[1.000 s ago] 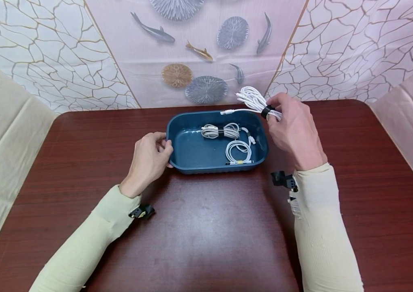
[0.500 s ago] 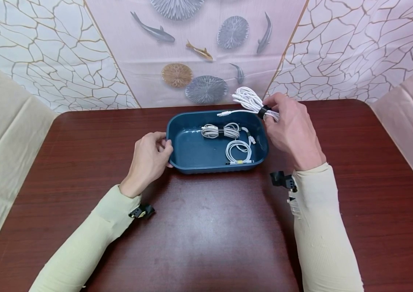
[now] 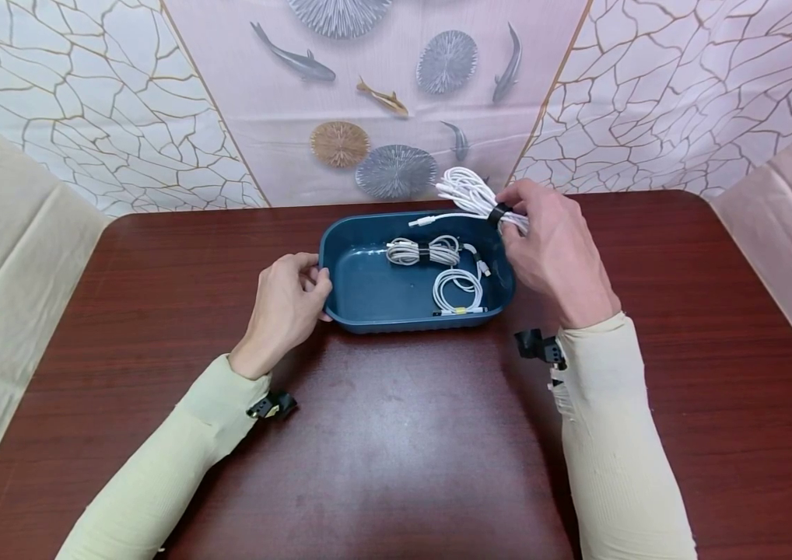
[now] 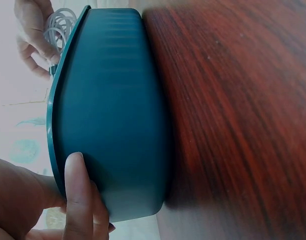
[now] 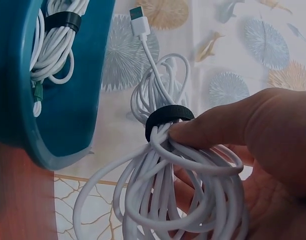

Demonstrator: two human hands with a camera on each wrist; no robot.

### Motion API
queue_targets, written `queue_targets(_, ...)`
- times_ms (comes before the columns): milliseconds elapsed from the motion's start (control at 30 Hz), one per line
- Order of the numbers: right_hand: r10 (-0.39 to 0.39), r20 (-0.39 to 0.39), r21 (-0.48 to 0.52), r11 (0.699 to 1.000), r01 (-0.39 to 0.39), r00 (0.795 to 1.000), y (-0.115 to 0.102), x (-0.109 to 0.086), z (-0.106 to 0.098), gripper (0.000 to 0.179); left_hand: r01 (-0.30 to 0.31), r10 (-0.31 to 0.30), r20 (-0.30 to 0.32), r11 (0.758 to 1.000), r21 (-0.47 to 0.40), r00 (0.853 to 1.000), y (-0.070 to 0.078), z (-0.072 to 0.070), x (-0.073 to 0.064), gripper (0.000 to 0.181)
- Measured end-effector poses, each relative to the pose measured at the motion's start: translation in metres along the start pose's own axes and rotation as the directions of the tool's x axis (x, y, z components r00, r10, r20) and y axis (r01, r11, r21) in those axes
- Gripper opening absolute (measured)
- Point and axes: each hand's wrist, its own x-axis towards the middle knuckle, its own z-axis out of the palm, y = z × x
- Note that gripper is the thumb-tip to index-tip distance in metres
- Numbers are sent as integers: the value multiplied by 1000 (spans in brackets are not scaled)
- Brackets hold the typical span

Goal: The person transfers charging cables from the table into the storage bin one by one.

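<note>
My right hand [image 3: 558,253] grips a bundled white USB cable [image 5: 162,175] by its black strap, above the back right corner of a dark blue plastic bin [image 3: 375,299]. The cable's USB plug [image 5: 139,25] sticks out on a loose length, over the bin's back rim. My left hand [image 3: 287,303] pinches the bin's left rim, thumb and fingers on either side of the wall. Inside the bin lie a grey-white cable bundle [image 3: 406,252] with a black strap and, in front of it, a coiled white cable [image 3: 437,292] with a yellow tag.
The bin stands on a dark red-brown wooden table [image 3: 396,435], near its back edge. Behind the table hangs a patterned cloth [image 3: 382,78] with fish and round shapes. Pale cloth walls [image 3: 4,233] flank both sides.
My right hand has moved slightly left with the white USB cable, bringing its plug farther over the bin. The left hand and the bin have stayed in place.
</note>
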Motion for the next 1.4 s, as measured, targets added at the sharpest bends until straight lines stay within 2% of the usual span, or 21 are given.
queue_targets(1067,-95,30,-34,995,96,995,-9,2,11,33,0,0,-1,1000,18,1000,-1,0,0,32)
queue_targets(1400,-109,52,-38,993,111,993,-12,1,13,32,7,-7,7,1000,-6,1000,0,0,0,34)
